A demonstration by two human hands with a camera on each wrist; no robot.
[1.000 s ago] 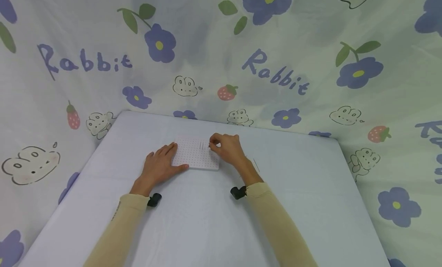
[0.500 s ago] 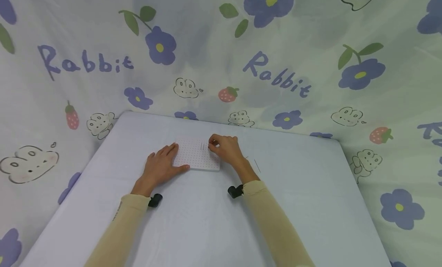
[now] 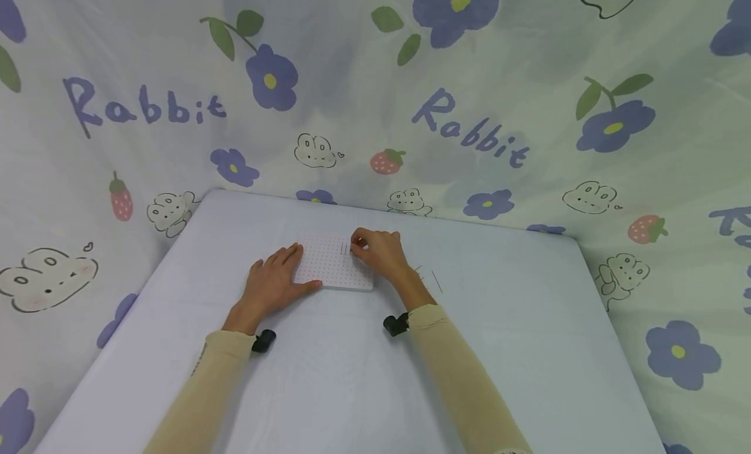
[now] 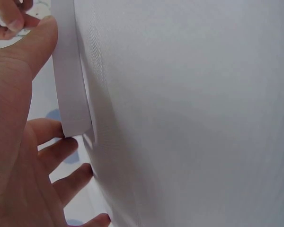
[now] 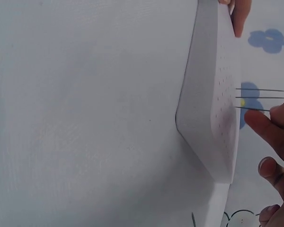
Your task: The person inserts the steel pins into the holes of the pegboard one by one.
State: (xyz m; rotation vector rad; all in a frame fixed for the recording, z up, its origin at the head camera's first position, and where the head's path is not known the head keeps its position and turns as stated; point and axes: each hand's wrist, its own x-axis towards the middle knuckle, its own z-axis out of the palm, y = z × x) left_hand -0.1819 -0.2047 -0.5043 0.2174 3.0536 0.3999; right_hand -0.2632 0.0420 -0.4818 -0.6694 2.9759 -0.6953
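Note:
A white board (image 3: 325, 265) with a grid of small holes lies on the table. My left hand (image 3: 271, 284) rests at its left side, fingers fairly straight along that side and thumb along the front edge. Two thin dark pins (image 5: 261, 97) stand upright in the board's far right part. Beside them, my right hand (image 3: 381, 253) pinches a third thin pin (image 5: 251, 109) between thumb and forefinger. That pin's lower tip meets the board surface; how deep it sits cannot be told. The other right-hand fingers are bent.
Loose thin pins (image 3: 437, 281) lie on the white tablecloth (image 3: 328, 376), right of the board and close to my right wrist. A patterned cloth wall (image 3: 352, 102) rises behind the table's far edge.
My right hand has shifted slightly left and its wrist has swung inward, still pinching at the board. More of the loose pins shows beside the wrist. The left hand stays put.

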